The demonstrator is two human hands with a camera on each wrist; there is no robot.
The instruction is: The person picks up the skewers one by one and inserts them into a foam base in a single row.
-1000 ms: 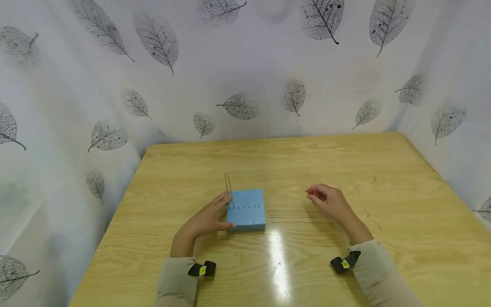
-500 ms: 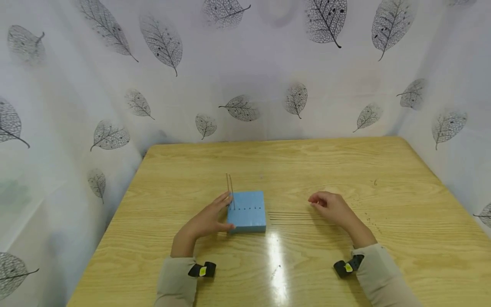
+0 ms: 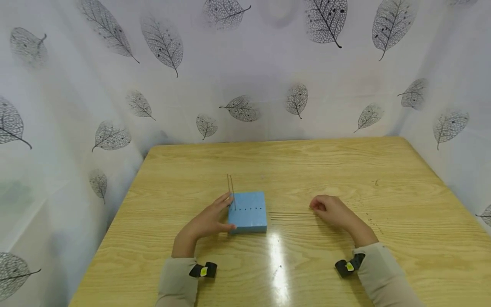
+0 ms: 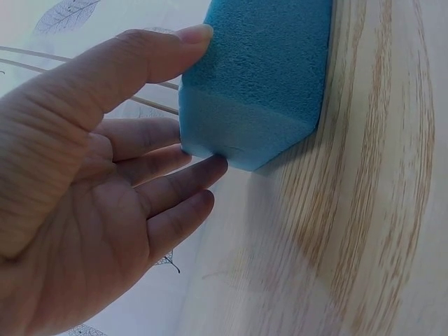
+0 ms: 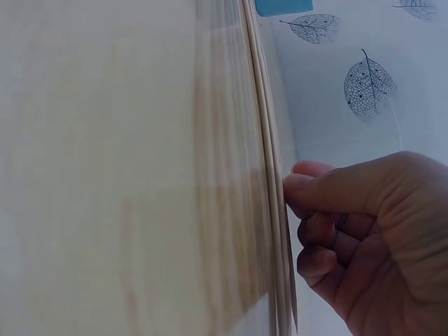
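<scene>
A square blue foam block (image 3: 248,221) lies on the table, with a row of small holes across its top. Two thin bamboo skewers (image 3: 233,192) stand upright in holes at its left end. My left hand (image 3: 207,220) holds the block's left side, thumb (image 4: 175,54) on the near face and fingers round the side. Several more skewers (image 3: 289,219) lie side by side to the right of the block. Over their right part, my right hand (image 3: 334,212) pinches at the farthest skewer (image 5: 283,231) with thumb and index finger; its other fingers are curled in.
The wood-grain table (image 3: 192,166) ends at a white leaf-printed curtain (image 3: 261,81) behind and at both sides. Small dark specks (image 3: 370,217) lie right of the right hand. A black band (image 3: 350,265) with a camera sits on each wrist.
My right hand has come down and slightly right onto the lying skewers, its thumb and index finger closing together. The left hand keeps its place on the block.
</scene>
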